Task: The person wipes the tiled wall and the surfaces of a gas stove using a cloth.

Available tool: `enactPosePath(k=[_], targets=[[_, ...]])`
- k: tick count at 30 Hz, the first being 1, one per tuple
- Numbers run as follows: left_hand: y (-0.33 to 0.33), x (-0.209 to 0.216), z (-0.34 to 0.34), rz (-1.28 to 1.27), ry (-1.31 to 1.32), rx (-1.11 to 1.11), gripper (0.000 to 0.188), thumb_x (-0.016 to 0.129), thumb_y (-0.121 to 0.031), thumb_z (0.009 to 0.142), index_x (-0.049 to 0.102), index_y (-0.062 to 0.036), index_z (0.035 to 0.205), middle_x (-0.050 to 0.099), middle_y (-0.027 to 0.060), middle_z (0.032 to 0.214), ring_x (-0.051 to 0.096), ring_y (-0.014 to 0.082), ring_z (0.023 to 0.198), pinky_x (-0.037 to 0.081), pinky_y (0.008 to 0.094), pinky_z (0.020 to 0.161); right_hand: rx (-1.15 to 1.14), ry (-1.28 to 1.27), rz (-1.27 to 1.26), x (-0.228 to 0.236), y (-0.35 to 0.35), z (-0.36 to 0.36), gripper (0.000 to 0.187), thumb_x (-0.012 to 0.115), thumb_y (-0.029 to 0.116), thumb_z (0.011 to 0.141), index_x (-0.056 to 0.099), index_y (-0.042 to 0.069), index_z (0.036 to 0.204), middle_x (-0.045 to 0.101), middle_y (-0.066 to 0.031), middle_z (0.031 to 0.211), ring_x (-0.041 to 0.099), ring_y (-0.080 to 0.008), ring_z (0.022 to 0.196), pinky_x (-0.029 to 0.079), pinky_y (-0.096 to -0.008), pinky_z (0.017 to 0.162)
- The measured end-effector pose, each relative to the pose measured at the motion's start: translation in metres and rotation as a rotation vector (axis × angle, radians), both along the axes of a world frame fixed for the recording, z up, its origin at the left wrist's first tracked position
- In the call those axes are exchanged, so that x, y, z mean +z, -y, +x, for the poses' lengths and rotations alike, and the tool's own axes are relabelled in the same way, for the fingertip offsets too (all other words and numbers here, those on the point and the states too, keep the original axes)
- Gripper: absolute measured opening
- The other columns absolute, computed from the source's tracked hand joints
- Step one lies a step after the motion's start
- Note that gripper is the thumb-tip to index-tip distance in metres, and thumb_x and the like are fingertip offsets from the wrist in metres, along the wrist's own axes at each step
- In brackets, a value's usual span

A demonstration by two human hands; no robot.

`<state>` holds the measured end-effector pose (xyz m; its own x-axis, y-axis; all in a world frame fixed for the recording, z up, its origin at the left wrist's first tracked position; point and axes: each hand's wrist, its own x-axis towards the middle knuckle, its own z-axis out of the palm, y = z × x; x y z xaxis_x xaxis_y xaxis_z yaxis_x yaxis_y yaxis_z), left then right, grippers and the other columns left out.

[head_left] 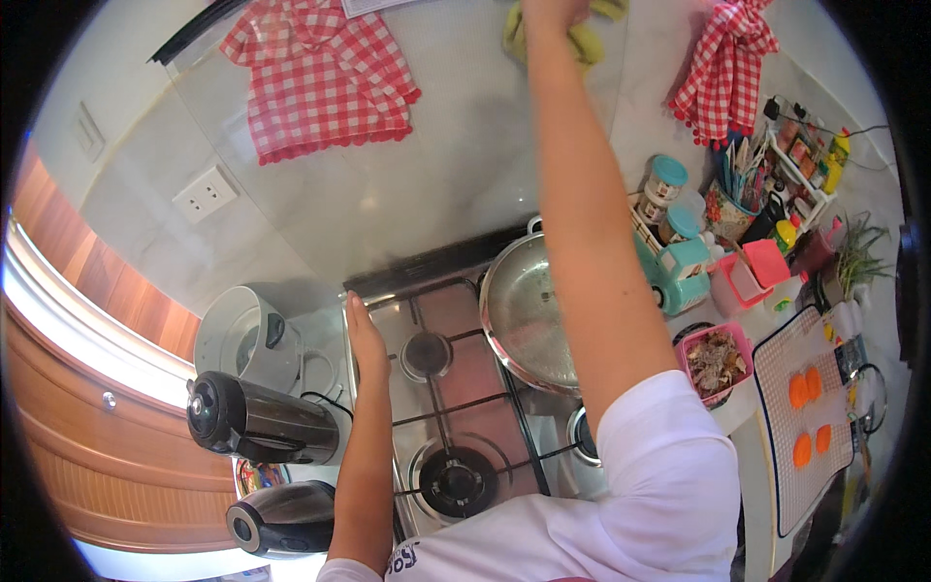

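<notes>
My right arm stretches up across the view, and my right hand (557,8) is at the top edge, partly cut off. Its fingers are closed on a yellow-green cloth (586,44) against the tiled wall. Lower down, my left hand (366,337) rests at the left rim of the gas stove (388,412). Its fingers are stretched out and hold nothing. A wide steel pan (519,301) sits on the stove behind my right arm, which hides part of it. A black burner (459,482) lies near my body.
Red checkered cloths (330,87) hang on the wall. An electric kettle (262,422), a grey pot (242,335) and a black appliance (281,517) stand at left. Right of the stove are teal containers (684,262), a pink bin of scraps (716,364) and a mat (790,417) with orange pieces.
</notes>
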<state>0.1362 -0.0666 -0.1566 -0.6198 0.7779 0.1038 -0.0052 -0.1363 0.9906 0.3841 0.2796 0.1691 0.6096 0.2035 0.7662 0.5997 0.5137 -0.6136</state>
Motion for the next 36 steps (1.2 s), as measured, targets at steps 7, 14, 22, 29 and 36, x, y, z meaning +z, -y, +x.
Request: enactPosePath(k=[7,14,22,29,36], targets=[[-0.002,-0.014,-0.005,0.002,-0.030,-0.008,0.056,0.035,-0.037,0.097,0.030,0.0031,0.137,0.032,0.0164,0.143,0.028,0.0254,0.133,0.021,0.0331,0.109,0.172,-0.809,-0.356,-0.226,0.059,0.006,0.039,0.055,0.015,0.079,0.053,-0.010,0.109,0.046,-0.0292,0.118,0.046,-0.0394,0.107,0.038,-0.0475,0.090],[0.005,0.020,-0.001,0.045,0.016,-0.002,0.058,0.034,-0.038,0.097,0.029,0.0029,0.138,0.030,0.0171,0.143,0.027,0.0264,0.134,0.020,0.0339,0.109,0.019,-0.194,-0.222,-0.054,0.028,0.024,0.052,0.061,0.028,0.074,0.052,-0.001,0.116,0.040,-0.0277,0.126,0.035,-0.0399,0.120,0.027,-0.0490,0.101],[0.004,0.012,-0.003,0.122,0.058,0.009,0.061,0.038,-0.043,0.095,0.035,0.0040,0.135,0.037,0.0159,0.140,0.032,0.0246,0.130,0.022,0.0337,0.107,-0.132,-0.052,-0.180,0.052,-0.013,0.048,0.052,0.045,0.022,0.082,0.043,-0.005,0.126,0.037,-0.0274,0.133,0.032,-0.0384,0.127,0.023,-0.0462,0.106],[0.010,0.011,-0.016,0.076,0.039,0.046,0.058,0.035,-0.038,0.097,0.031,0.0043,0.136,0.032,0.0176,0.142,0.029,0.0262,0.132,0.021,0.0333,0.108,-0.057,0.662,0.440,-0.003,0.130,-0.118,0.036,0.057,0.023,0.074,0.059,-0.001,0.102,0.053,-0.0180,0.111,0.047,-0.0347,0.107,0.032,-0.0496,0.096],[0.007,0.007,-0.021,0.055,0.016,0.063,0.058,0.035,-0.038,0.097,0.032,0.0044,0.136,0.033,0.0174,0.142,0.031,0.0260,0.132,0.021,0.0332,0.108,-0.033,0.455,0.115,-0.002,0.060,0.023,0.045,0.055,0.017,0.069,0.054,-0.002,0.109,0.051,-0.0260,0.110,0.045,-0.0408,0.106,0.032,-0.0488,0.095]])
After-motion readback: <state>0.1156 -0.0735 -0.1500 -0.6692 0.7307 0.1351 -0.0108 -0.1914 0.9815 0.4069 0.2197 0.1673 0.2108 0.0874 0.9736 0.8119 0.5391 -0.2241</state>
